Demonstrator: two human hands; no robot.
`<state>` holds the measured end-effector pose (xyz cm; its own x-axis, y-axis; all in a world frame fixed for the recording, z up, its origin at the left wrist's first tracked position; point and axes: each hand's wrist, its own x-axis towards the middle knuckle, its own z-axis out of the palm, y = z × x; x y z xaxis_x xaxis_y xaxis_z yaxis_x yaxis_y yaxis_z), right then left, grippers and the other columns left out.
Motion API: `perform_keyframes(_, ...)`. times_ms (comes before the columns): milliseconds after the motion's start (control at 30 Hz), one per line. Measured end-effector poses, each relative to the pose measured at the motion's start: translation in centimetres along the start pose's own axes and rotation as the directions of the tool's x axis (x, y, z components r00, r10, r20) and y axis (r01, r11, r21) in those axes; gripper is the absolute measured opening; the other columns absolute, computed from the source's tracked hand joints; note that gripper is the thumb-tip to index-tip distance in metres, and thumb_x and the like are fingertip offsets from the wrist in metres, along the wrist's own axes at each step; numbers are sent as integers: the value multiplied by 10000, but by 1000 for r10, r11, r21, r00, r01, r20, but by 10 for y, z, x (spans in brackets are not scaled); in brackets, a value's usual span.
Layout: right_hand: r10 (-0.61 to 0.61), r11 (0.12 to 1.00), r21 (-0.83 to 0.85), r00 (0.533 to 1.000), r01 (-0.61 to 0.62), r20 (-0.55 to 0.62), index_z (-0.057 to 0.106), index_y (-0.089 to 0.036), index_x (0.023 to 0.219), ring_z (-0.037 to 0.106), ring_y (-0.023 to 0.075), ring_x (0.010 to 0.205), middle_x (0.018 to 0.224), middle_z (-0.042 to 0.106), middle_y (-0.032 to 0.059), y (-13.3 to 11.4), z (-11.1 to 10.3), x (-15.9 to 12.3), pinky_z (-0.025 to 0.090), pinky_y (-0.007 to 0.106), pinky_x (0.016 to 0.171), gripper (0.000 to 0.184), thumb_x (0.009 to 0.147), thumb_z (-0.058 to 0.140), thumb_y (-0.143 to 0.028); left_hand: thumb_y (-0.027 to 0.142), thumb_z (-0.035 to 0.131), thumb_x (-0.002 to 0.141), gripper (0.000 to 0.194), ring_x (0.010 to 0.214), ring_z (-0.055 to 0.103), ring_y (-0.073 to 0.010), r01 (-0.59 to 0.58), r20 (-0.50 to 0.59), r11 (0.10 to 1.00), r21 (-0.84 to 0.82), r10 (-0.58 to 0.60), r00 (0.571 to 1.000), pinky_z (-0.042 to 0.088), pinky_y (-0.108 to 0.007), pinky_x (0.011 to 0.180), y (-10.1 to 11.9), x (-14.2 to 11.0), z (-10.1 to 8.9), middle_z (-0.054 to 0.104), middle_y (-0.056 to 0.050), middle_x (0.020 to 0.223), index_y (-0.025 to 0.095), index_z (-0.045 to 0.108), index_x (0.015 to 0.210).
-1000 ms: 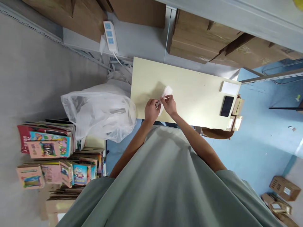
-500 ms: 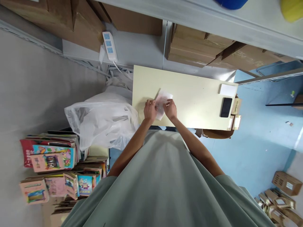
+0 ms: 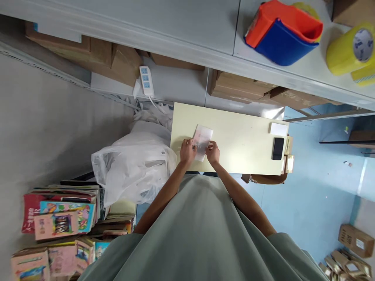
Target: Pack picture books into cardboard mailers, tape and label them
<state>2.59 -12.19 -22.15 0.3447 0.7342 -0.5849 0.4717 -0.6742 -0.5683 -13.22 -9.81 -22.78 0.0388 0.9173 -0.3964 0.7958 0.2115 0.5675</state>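
A thin pink-and-white booklet [image 3: 203, 137] lies tilted on the cream tabletop [image 3: 234, 136], close to its front edge. My left hand [image 3: 188, 151] is closed on the booklet's left edge, fingers curled. On the opposite side, my right hand [image 3: 212, 152] pinches the lower right edge. Both wrists rest near the table's front edge. What lies under the fingertips is hidden, and the print on the booklet is too small to read.
Left of the table bulges a white plastic bag [image 3: 134, 164], with stacked books [image 3: 63, 224] below it. A black phone [image 3: 278, 148] and a white box [image 3: 278, 128] lie at the table's right end. Overhead, a shelf [image 3: 175, 23] holds a tape dispenser [image 3: 284, 35] and yellow tape rolls [image 3: 348, 50].
The crumpled-looking sheet now lies flatter as a neat rectangle. My right hand has shifted down along its right edge. The view has tilted up, bringing the shelf's tape dispenser into sight.
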Motion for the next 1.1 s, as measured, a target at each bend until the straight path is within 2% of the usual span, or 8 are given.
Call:
perform_keyframes(167, -88, 989, -118, 996, 91, 33, 606, -240, 1410, 770, 259, 1103, 1271, 790, 111, -47, 19, 35, 602, 447, 1072, 461, 956, 565, -167, 165, 653, 949, 426, 1340, 655, -384, 22, -108, 998, -52, -28, 994, 564, -553, 1190, -23, 37, -22, 673, -192, 1363, 213, 666, 1372)
perform_keyframes(333, -124, 981, -142, 990, 133, 73, 634, -263, 1392, 768, 289, 1135, 1226, 816, 102, -90, 37, 77, 608, 469, 1086, 482, 929, 576, -142, 94, 644, 870, 577, 1390, 632, -386, -10, -109, 997, -79, 1, 994, 525, -546, 1262, -40, 74, -46, 699, -194, 1328, 206, 658, 1435)
perform_keyframes(467, -122, 973, -185, 989, 136, 84, 645, -254, 1417, 769, 305, 1164, 1250, 810, 117, -106, 44, 91, 611, 507, 1106, 544, 905, 556, -92, 85, 652, 857, 625, 1380, 652, -360, -24, -62, 996, -84, 19, 998, 530, -517, 1269, -42, 75, -58, 726, -170, 1301, 202, 640, 1471)
perform_keyframes(567, -156, 975, -139, 980, 173, 128, 647, -245, 1412, 779, 292, 1137, 1218, 807, 112, -99, 41, 87, 621, 506, 1104, 510, 921, 588, -118, 92, 631, 895, 593, 1454, 627, -342, -23, -72, 997, -77, 18, 997, 507, -510, 1301, -38, 58, -60, 706, -190, 1411, 178, 627, 1482)
perform_keyframes(700, -174, 985, 56, 965, 166, 195, 631, -255, 1406, 783, 216, 943, 1140, 796, 63, -61, 17, 72, 686, 426, 947, 470, 939, 659, -201, 137, 591, 971, 498, 1464, 642, -329, -13, -85, 997, -75, 7, 996, 562, -524, 1245, -28, 21, -50, 689, -197, 1482, 184, 638, 1464)
perform_keyframes(800, -142, 971, 219, 973, 100, 184, 625, -250, 1396, 751, 172, 824, 1134, 775, 53, -15, -19, 62, 693, 353, 780, 469, 928, 649, -235, 170, 584, 996, 456, 1464, 653, -308, -13, -34, 997, -79, 10, 999, 623, -492, 1171, -19, -11, -32, 680, -179, 1521, 204, 661, 1444)
perform_keyframes(967, -38, 921, 389, 998, 14, 54, 657, -232, 1298, 738, 180, 766, 1044, 753, 48, 80, -108, 62, 674, 320, 661, 442, 886, 697, -385, 191, 595, 1004, 401, 1365, 720, -295, -6, 109, 996, -89, 15, 994, 643, -496, 1151, 4, -55, 9, 735, -148, 1451, 223, 723, 1383)
perform_keyframes(1100, 43, 898, 440, 995, 0, -87, 676, -222, 1241, 756, 196, 790, 1054, 755, 78, 149, -187, 75, 674, 327, 681, 413, 898, 688, -452, 202, 604, 1023, 375, 1334, 742, -296, -55, 255, 996, -63, 69, 964, 629, -483, 1173, 38, -64, 42, 750, -148, 1457, 210, 751, 1368)
